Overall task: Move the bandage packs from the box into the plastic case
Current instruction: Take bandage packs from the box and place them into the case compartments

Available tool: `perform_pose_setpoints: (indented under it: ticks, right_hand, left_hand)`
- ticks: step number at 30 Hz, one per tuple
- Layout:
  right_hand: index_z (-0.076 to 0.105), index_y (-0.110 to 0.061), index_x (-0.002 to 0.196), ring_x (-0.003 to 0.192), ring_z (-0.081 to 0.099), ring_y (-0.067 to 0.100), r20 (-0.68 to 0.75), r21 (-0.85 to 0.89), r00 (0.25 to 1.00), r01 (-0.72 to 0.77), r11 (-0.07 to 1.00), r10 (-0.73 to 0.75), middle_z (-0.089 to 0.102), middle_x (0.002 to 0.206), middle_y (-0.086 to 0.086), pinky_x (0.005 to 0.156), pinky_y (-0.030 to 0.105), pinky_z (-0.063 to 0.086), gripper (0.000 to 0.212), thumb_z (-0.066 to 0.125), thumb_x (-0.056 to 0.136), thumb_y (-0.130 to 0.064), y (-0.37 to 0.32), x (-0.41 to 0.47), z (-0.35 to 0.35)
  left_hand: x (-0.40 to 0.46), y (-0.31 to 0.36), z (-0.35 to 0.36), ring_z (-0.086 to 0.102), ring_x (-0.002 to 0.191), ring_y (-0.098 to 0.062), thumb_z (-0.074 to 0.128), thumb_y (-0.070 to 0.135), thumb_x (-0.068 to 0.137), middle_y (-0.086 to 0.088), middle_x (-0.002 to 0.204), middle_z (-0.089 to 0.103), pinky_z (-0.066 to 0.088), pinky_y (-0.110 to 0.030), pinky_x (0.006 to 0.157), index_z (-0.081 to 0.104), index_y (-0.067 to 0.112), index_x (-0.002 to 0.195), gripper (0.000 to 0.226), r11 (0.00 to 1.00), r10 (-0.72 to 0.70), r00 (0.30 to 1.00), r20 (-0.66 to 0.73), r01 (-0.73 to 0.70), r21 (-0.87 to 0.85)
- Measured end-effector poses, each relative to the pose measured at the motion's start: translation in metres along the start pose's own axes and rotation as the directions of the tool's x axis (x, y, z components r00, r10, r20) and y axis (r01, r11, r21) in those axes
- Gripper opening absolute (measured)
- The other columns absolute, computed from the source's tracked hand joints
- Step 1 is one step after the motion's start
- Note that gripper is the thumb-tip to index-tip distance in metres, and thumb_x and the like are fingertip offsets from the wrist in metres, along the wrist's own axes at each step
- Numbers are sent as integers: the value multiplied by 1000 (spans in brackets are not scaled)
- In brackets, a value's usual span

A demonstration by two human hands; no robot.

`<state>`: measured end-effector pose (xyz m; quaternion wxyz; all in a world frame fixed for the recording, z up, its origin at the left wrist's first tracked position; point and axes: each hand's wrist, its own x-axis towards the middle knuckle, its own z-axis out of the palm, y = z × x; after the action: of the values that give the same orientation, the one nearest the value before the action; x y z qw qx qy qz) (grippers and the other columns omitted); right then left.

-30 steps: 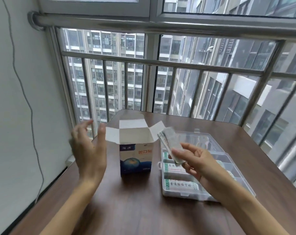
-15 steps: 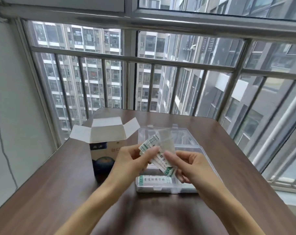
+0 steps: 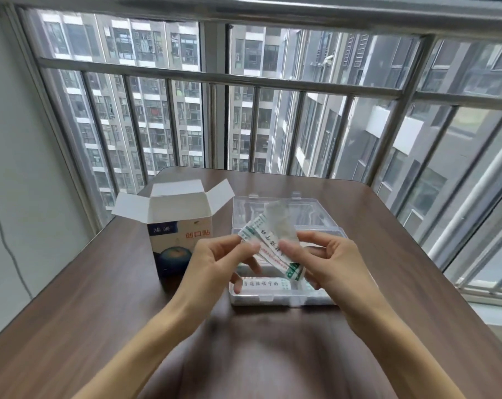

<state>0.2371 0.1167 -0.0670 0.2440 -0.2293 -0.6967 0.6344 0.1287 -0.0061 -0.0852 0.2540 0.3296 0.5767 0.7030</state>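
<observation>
A small stack of white bandage packs (image 3: 268, 249) with green ends is held above the clear plastic case (image 3: 287, 299). My left hand (image 3: 218, 262) pinches the stack's upper left end. My right hand (image 3: 327, 263) pinches its lower right part, with a clear wrapper sticking up behind. The white and blue cardboard box (image 3: 176, 234) stands upright to the left of the case, its top flaps open. One more bandage pack (image 3: 262, 283) lies in the case's front compartment. The case lid (image 3: 284, 210) lies open behind.
Everything sits on a dark brown wooden table (image 3: 100, 312). A metal window railing (image 3: 215, 79) runs right behind the table's far edge. A white wall with a thin cable (image 3: 2, 226) is at the left.
My left hand came over from beside the box and took hold of the packs that my right hand held. The view has shifted to the right and down.
</observation>
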Motion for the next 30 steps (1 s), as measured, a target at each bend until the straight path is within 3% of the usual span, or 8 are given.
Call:
perform_pose_setpoints:
  ticks: [6, 12, 17, 19, 21, 24, 27, 30]
  right_hand:
    - [74, -9, 91, 42, 39, 7, 7, 42, 999, 49, 998, -50, 70, 66, 5, 42, 14, 33, 18, 73, 76, -20, 0, -1, 1]
    - [74, -7, 83, 41, 49, 2, -79, -31, 978, 193, 981, -195, 70, 62, 2, 42, 9, 33, 10, 76, 75, -14, 1, -3, 8]
    - [77, -28, 86, 50, 49, 6, -77, -185, 938, 319, 929, -338, 70, 65, -10, 49, 12, 36, 9, 72, 78, -27, 6, -5, 8]
    - [75, -32, 95, 58, 51, 9, -191, -435, 800, 450, 779, -569, 68, 76, -14, 50, 20, 38, 14, 70, 82, -27, 10, -4, 2]
    - [73, -32, 103, 64, 47, 8, -104, -734, 645, 464, 496, -757, 62, 81, -13, 51, 24, 39, 20, 69, 86, -23, 11, -5, 4]
    - [71, -31, 109, 81, 46, 12, 100, -856, 628, 450, 255, -772, 57, 89, -7, 63, 25, 40, 33, 60, 80, -20, 19, -4, 15]
    - [68, -36, 112, 109, 45, 6, 135, -717, 774, 507, 478, -618, 55, 114, -12, 91, 21, 35, 40, 43, 81, -30, 19, -3, 15]
    - [70, -36, 106, 113, 54, 1, 107, -381, 871, 481, 789, -479, 61, 111, -21, 92, 23, 44, 33, 43, 87, -38, 15, -5, 15]
  left_hand:
    - [0, 4, -3, 56, 53, -2, 69, 24, 77, 3, 66, 72, 40, -13, 45, 79, 24, 76, 10, 986, 127, 988, -92, -115, 121]
    - [0, 4, -3, 64, 59, -7, 74, 27, 69, -2, 73, 74, 46, -14, 51, 78, 20, 77, 11, 993, 89, 992, -92, -82, 85]
    - [1, 3, -5, 66, 59, -6, 67, 12, 83, -5, 71, 74, 46, -13, 49, 76, 12, 77, 10, 996, 54, 992, -116, -46, 77]
    - [1, 1, -4, 71, 64, -10, 66, 9, 85, -4, 73, 75, 51, -15, 52, 75, 14, 77, 13, 998, 39, 989, -141, -32, 54]
    - [0, -1, -3, 73, 72, -14, 65, 14, 85, -3, 78, 76, 57, -21, 62, 75, 17, 82, 11, 999, 36, 987, -155, -29, 45]
    - [0, -1, -1, 73, 79, -17, 63, 17, 86, -4, 84, 76, 58, -23, 70, 75, 17, 90, 12, 999, 34, 987, -160, -36, -12]
    - [0, 2, -1, 72, 80, -14, 61, 16, 87, -4, 89, 76, 54, -17, 67, 73, 13, 97, 16, 996, 1, 991, -132, -13, -90]
    - [0, 1, -2, 71, 79, -13, 62, 22, 85, -6, 90, 76, 53, -17, 67, 73, 12, 99, 21, 994, -26, 996, -89, 16, -106]
